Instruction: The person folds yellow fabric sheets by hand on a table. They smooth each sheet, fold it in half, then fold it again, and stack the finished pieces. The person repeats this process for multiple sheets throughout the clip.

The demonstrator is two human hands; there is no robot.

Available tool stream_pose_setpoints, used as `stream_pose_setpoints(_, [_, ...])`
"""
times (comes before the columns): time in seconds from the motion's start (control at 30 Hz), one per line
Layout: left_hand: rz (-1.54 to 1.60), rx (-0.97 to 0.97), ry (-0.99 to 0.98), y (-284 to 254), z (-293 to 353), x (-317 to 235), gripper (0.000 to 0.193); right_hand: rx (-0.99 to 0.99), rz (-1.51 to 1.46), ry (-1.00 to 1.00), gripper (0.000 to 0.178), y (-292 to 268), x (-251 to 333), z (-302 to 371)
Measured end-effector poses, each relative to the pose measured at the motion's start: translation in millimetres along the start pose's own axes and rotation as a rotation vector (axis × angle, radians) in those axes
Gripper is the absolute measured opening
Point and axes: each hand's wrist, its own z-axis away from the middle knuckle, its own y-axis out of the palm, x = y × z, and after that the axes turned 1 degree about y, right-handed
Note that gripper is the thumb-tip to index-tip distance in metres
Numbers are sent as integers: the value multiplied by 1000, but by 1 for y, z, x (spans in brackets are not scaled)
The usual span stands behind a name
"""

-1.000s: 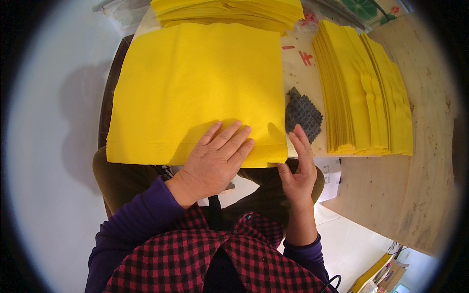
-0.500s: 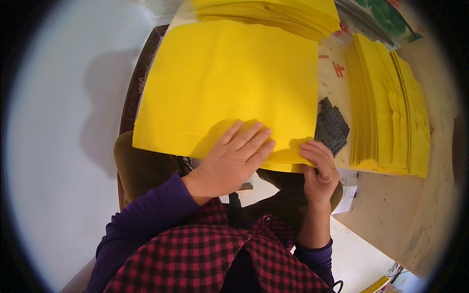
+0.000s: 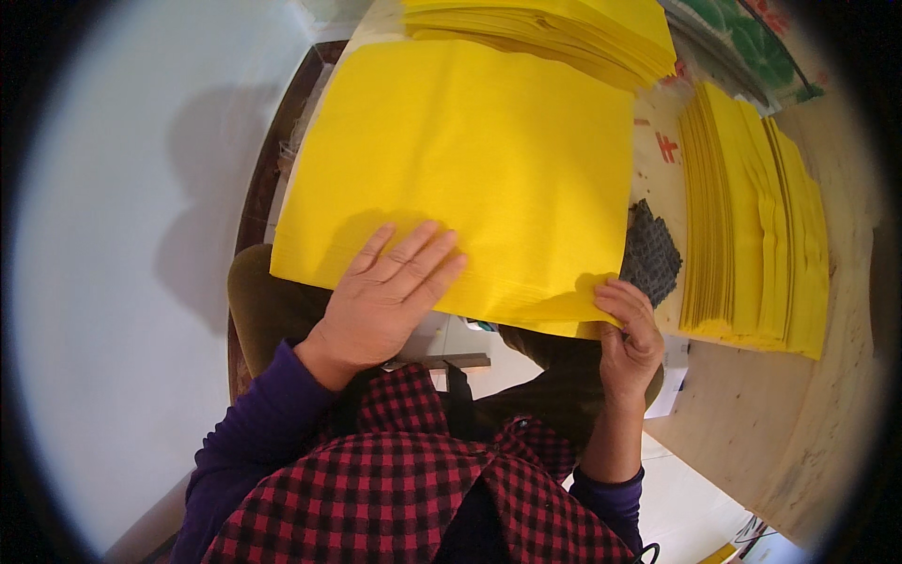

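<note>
Yellow, felt-like cloth fills the middle of our head view: the near stack (image 3: 479,160) of sheets lies flat on the worktop (image 3: 658,120), its front edge coming out above our knees (image 3: 263,291), presumably so that fingers can get both over and under it. Our left hand (image 3: 390,291) lies palm down across the front edge of the near stack, left of its middle, flattened with the fingers slightly apart and gripping nothing; we take it to be steadying the sheets against sliding. Our right hand (image 3: 631,331) is at the near stack's front right corner, fingers bent over the top and thumb seemingly beneath, pinching that corner, likely because thin layers are easiest to hold there; how many sheets it has, we cannot tell. Just beside the near stack's right edge we have a dark grey patch (image 3: 651,252). Behind the near stack sits a back stack (image 3: 564,33), and to its right, past the patch, a side stack (image 3: 747,226), both apparently set clear of our hands.
</note>
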Motion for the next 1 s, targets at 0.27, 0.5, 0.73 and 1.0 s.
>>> stream_pose_setpoints(0.27, [166, 60, 122, 3, -27, -13, 45, -5, -20, 6, 27, -2, 0, -1])
stream_pose_setpoints(0.5, [200, 107, 142, 11, -28, -6, 43, 24, -8, -5, 26, -4, 2, -5])
stream_pose_setpoints(0.73, [297, 149, 94, 14, -31, -3, 44, 50, 13, -8, 25, -7, 5, -13])
stream_pose_setpoints(1.0, [455, 169, 45, 10, -34, 3, 46, 30, -13, -18, 21, -6, 9, -19])
